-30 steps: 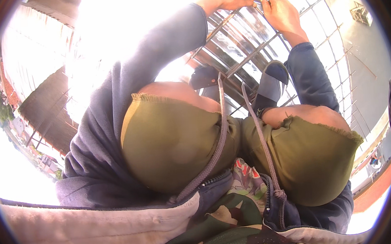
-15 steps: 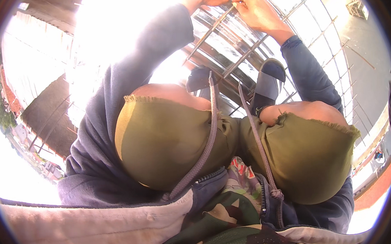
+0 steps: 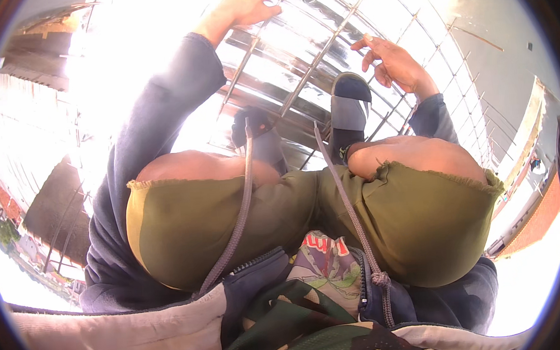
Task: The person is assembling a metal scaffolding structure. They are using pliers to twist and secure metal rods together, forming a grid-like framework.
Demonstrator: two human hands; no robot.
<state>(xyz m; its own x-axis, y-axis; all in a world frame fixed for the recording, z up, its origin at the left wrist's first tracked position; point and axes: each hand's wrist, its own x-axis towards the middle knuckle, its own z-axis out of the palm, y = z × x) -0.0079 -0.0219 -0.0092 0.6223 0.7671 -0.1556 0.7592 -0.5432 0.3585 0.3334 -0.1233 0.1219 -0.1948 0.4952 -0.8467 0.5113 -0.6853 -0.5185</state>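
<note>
A grid of thin steel bars [image 3: 315,64] stretches below me, with glaring, shiny strips under it. Near the top edge is my left hand [image 3: 246,5], beside a long bar. Its thumb and a finger show apart, with nothing visible between them; the rest is cut off by the edge and washed out by glare. My right hand [image 3: 394,62] hovers over the grid on the right, its fingers loosely bent and spread, nothing in them. Between the hands, my right shoe [image 3: 350,108] and left shoe [image 3: 252,127] rest at the bars.
Bar ends stick out along the grid's right side, beside a grey surface [image 3: 508,55]. At the left lie a brown slab [image 3: 57,209] and a pale sheet-like surface [image 3: 18,125]. Two drawstrings [image 3: 239,221] hang in front of my bent knees. Strong glare hides much of the upper left.
My hands were together at a bar crossing near the top and are now apart. The left has moved left; the right has drawn back right and down, its fingers opening. The view has shifted.
</note>
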